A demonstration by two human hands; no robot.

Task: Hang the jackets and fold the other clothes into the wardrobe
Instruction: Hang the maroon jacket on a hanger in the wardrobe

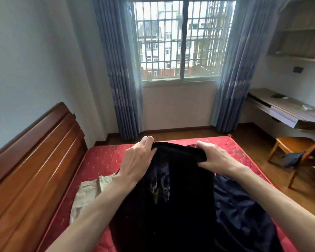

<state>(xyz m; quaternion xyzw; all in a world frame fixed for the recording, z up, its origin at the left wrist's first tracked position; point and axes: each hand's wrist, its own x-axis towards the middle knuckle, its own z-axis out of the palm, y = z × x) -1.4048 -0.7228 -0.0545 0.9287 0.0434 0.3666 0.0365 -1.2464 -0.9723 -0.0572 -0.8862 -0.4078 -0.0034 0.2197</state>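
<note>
I have both hands gripping the top edge of a black garment (180, 188), left hand (136, 159) and right hand (215, 157), lifting it above the bed (102, 157); beige clothing (87, 193) and a navy garment (240, 206) lie beside it.

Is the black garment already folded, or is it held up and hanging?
Held up, not folded. Both hands, left hand and right hand, grip the top edge of the black garment, which hangs down over the red mattress.

Two bare forearms, no sleeves, left hand (137, 161), right hand (214, 158).
</note>
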